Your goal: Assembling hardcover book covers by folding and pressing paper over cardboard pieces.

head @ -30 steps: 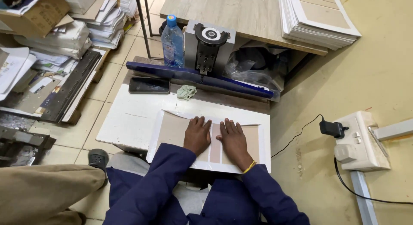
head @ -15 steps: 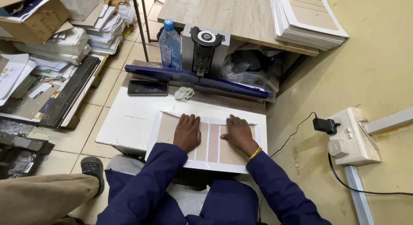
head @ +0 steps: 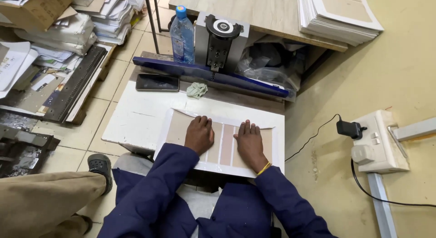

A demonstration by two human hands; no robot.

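Both hands lie flat, fingers extended, grasping nothing: the left hand (head: 199,134) and the right hand (head: 249,145) press down on a white sheet (head: 178,116) carrying tan board panels (head: 226,145), which rests at the near edge of the white tabletop (head: 136,117), directly in front of the person. The panels lie side by side with narrow white gaps between them; the sheet's corners look trimmed or folded, though the view is too coarse to confirm which. Risk: uneven palm pressure could slide a panel across the sheet and close or skew a gap; the cause would be a push along the surface rather than straight down. The near margin of the sheet sits at the tabletop edge, so a pull toward the body could carry it over the edge. Behind the sheet, a crumpled cloth (head: 196,90) and a dark phone (head: 157,82) lie on the tabletop, well apart from the hands. A blue bar (head: 209,76) with a grey machine head (head: 221,42) closes off the far side and limits forward travel. A water bottle (head: 182,34) stands just behind the bar. A stack of sheets (head: 338,15) sits on a wooden bench (head: 245,10) beyond. Another person's leg (head: 45,197) and shoe (head: 100,165) occupy the floor to the left.
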